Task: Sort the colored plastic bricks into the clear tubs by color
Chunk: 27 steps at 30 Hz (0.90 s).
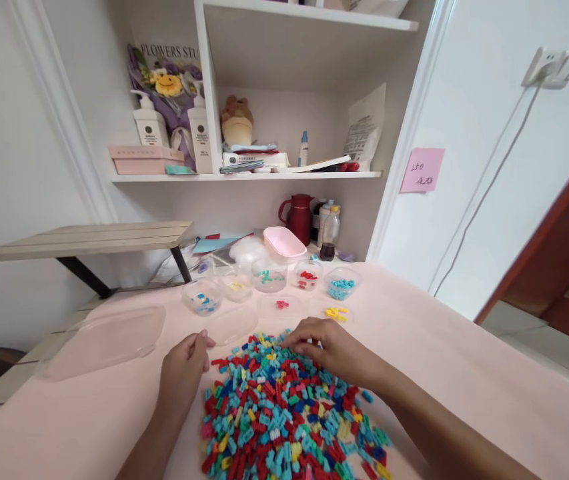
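A heap of small coloured plastic pieces (289, 413), red, blue, turquoise and yellow, lies on the pink tabletop in front of me. My right hand (331, 347) rests on the heap's far edge, fingers curled down and pinched among the pieces; what they hold is hidden. My left hand (184, 367) sits on the table at the heap's left edge, fingers curled in a loose fist with nothing showing in it. Behind the heap stand several clear round cups (269, 275) holding sorted pieces: blue, yellow, green, red and turquoise.
A large clear lid (109, 340) lies at the left. A pink box (284, 241), a red jug (298, 217) and bottles stand at the back by the white shelves. A wooden board (84, 239) juts out at the left. The table's right edge drops to the floor.
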Each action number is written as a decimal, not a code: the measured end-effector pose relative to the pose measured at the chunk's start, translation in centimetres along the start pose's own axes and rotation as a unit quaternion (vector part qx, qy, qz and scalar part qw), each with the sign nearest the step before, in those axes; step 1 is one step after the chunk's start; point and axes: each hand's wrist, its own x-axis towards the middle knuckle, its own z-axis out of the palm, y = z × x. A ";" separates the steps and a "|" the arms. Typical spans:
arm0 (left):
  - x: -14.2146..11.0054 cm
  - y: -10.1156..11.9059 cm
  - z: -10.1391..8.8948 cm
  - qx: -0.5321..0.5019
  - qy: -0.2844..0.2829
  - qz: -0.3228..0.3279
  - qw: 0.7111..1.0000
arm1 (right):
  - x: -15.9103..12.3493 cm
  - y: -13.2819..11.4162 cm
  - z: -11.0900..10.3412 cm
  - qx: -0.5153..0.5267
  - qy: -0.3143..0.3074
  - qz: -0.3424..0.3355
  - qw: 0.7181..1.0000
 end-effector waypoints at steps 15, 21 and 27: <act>0.0 0.1 0.0 0.006 -0.005 -0.006 1.000 | -1.2 2.3 0.6 -0.109 -0.061 0.008 0.992; -0.1 0.2 0.0 0.009 -0.005 -0.003 1.000 | -1.1 1.9 0.8 -0.106 -0.044 0.030 0.993; -0.1 0.0 0.0 0.012 -0.008 -0.001 1.000 | -1.2 1.7 0.8 -0.072 -0.017 0.061 0.995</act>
